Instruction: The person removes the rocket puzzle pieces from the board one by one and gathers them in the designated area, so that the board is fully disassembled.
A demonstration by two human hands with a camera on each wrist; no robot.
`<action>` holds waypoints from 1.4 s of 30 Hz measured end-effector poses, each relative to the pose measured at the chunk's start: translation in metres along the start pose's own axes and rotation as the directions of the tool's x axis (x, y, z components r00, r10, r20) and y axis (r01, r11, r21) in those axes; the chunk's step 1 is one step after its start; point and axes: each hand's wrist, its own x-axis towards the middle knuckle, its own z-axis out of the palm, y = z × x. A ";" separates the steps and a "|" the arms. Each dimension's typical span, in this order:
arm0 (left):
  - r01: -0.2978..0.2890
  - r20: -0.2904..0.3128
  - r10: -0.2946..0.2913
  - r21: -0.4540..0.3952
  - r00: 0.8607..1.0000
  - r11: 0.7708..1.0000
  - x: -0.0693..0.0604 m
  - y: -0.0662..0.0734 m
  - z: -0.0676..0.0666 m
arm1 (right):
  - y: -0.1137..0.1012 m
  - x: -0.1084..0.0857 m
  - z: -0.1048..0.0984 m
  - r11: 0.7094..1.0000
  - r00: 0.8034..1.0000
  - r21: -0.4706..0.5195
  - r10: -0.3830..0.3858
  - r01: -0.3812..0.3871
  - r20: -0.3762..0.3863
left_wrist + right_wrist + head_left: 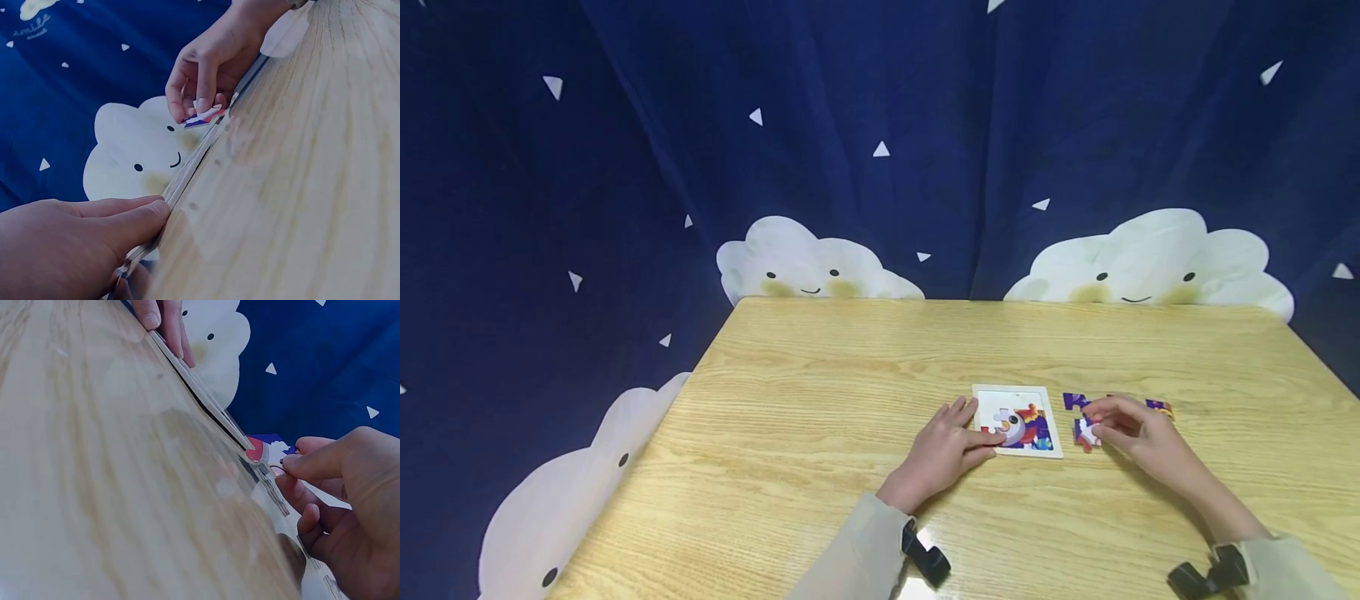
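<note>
A small square jigsaw puzzle board point(1054, 423) with a white rim lies on the table, partly filled with a colourful picture. My left hand point(942, 450) rests on its left side, fingers extended, with fingertips on the rim and the picture. In the left wrist view, the thumb of that left hand point(81, 244) lies along the board's edge. Just right of the board, my right hand point(1146, 442) pinches a puzzle piece point(1085, 432) between thumb and fingers. White, purple and red show on the piece point(267, 449) in the right wrist view, where it is tilted up.
A loose purple puzzle piece point(1074, 401) lies behind the held one. Another loose piece point(1161, 407) is farther right, and one more is mostly hidden behind my right hand. The wooden table point(820, 400) meets a dark blue curtain point(880, 100) with clouds at its back edge.
</note>
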 end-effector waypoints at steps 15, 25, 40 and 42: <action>0.006 -0.003 -0.006 -0.002 1.000 1.000 0.000 -0.001 0.001 | -0.002 0.001 -0.003 0.998 1.000 -0.052 0.030 -0.029 0.009; -0.008 -0.018 0.008 0.003 1.000 1.000 0.000 -0.002 0.003 | 0.004 0.002 -0.002 0.992 0.999 -0.123 0.010 -0.005 0.036; -0.016 -0.020 0.016 0.000 1.000 1.000 -0.001 -0.002 0.000 | 0.011 0.003 -0.002 0.989 0.999 -0.147 0.019 -0.012 0.048; -0.016 -0.021 0.016 -0.002 1.000 1.000 -0.001 -0.002 0.001 | 0.012 0.003 -0.002 0.988 0.998 -0.151 0.028 -0.019 0.054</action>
